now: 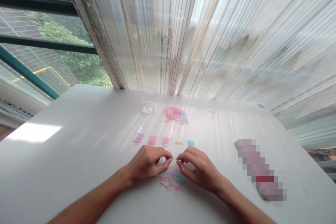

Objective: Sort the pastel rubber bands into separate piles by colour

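My left hand (154,161) and my right hand (195,166) face each other above the white table, thumb and forefinger pinched on each. Whatever lies between the fingertips is too small to name. Just below them is a loose pile of pink, purple and blue clip-like pieces (172,181). Beyond my hands runs a row of small groups: purple pieces (138,138), deeper pink pieces (152,140), light pink pieces (165,141), a pale yellow piece (178,142) and blue pieces (191,143). Farther back sits a larger mixed pile (175,115).
A clear round dish (147,108) stands at the back left of the large pile, and a flat clear disc (210,107) lies to its right. A long pixelated object (258,169) rests on the table (78,182) at the right. Striped curtains (168,35) hang behind.
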Tool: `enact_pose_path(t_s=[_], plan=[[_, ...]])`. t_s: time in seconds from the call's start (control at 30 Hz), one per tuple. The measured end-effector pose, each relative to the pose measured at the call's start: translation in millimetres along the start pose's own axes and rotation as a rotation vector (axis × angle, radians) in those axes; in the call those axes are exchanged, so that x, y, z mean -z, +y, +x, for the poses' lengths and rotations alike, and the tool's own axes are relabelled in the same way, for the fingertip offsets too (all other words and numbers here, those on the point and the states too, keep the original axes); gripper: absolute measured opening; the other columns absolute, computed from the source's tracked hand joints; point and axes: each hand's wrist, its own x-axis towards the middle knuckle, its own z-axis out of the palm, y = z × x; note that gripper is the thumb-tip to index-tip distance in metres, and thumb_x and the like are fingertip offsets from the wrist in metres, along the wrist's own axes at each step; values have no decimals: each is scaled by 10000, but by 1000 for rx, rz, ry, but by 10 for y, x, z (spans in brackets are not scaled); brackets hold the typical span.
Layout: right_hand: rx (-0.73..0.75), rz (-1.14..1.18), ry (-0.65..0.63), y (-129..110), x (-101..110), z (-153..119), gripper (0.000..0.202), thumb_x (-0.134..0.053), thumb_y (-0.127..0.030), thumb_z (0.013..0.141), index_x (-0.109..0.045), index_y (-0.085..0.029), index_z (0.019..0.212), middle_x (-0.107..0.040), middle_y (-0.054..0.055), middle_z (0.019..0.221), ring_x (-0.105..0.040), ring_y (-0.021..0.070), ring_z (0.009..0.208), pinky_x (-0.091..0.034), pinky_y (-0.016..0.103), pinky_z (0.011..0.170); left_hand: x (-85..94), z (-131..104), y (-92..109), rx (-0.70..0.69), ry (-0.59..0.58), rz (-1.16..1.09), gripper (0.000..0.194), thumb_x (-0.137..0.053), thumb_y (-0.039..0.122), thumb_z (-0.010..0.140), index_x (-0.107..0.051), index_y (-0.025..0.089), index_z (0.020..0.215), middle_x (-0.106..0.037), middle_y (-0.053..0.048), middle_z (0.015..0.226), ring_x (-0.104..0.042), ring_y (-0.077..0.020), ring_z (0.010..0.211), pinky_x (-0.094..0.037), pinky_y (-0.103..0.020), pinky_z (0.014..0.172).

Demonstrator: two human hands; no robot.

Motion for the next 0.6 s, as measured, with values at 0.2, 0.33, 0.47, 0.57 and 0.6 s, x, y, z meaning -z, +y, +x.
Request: enact_pose_path(t_s=[0.2, 0.33, 0.47, 0.57, 0.6], plan=[[2, 9, 6, -27, 14, 14, 96, -549, -175, 963, -638, -210, 949, -639, 13, 730, -581, 147, 641, -463, 264, 602, 11, 1, 5, 15, -25, 10, 140, -592, 196, 915, -731, 198, 929, -687, 30, 647, -509, -84, 491, -421, -213, 570], [-9, 6, 20, -23, 12, 10, 95, -551, -179, 962, -640, -209, 943, -634, 12, 726, -580, 147, 640, -467, 266, 605, 9, 6, 1, 14, -18, 19, 141, -593, 187, 910, -733, 198, 921, -681, 33, 635, -509, -85, 490, -419, -215, 570], [-26, 12, 29, -18, 8, 4, 95, -551, -183, 966, -638, -207, 938, -629, 13, 722, -580, 145, 640, -465, 266, 606, 1, 4, -4, -3, -9, 17, 125, -611, 169, 899, -731, 196, 919, -682, 42, 638, -500, -80, 481, -408, -215, 560], [-25, 16, 23, -19, 8, 2, 94, -553, -180, 967, -638, -206, 937, -629, 12, 724, -580, 144, 641, -460, 264, 606, -1, -1, -6, -8, 0, 8, 112, -626, 172, 897, -729, 194, 936, -691, 43, 652, -499, -78, 480, -411, -216, 562], [-23, 18, 22, -20, 8, 2, 96, -552, -180, 967, -638, -206, 937, -629, 12, 724, -579, 144, 640, -458, 263, 605, -2, -2, -6, -11, 0, 4, 111, -627, 175, 899, -728, 194, 938, -696, 42, 659, -501, -78, 481, -413, -216, 562]])
